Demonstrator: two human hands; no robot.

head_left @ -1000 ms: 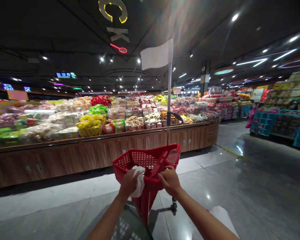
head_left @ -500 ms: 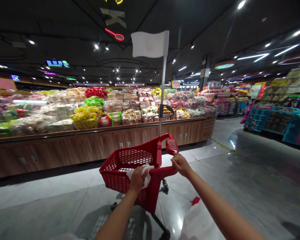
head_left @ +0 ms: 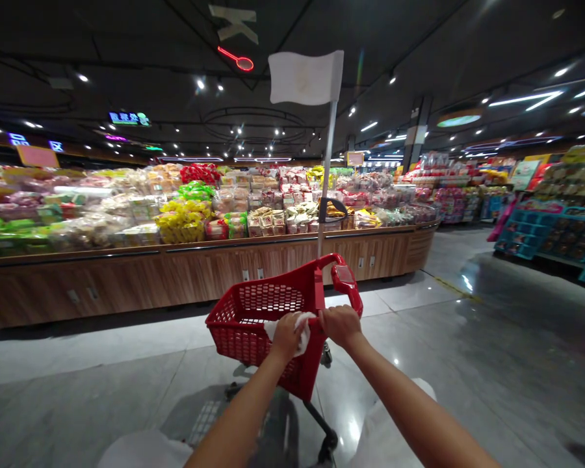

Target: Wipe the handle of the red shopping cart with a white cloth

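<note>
The glossy tiled floor point(head_left: 468, 364) is the biggest hazard: it shines as if slick, so the red shopping cart point(head_left: 258, 318) could skid or roll off on its castors if the grip slackens. The cart stands near the front edge of the long wooden display island point(head_left: 127, 286), which is heaped with packaged snacks, and a shove leftward could knock its front corner into the panelling. Its tall pole point(head_left: 327, 175) carries a blank white flag point(head_left: 306, 78), and this top weight could tip the light basket.

The left hand point(head_left: 286, 336) is closed around a crumpled white cloth point(head_left: 303, 323) and presses it on the basket's rear rim, where it could slip inside. The right hand point(head_left: 341, 324) curls its fingers over the same rim, touching the cloth, just below the red handle point(head_left: 347, 286).

The only readable writing is a pale letter K point(head_left: 234, 23) on the ceiling, above a red neon spoon point(head_left: 236, 60). The green lit sign point(head_left: 129, 118) is too blurred to read, and no brand is legible on the packets
</note>
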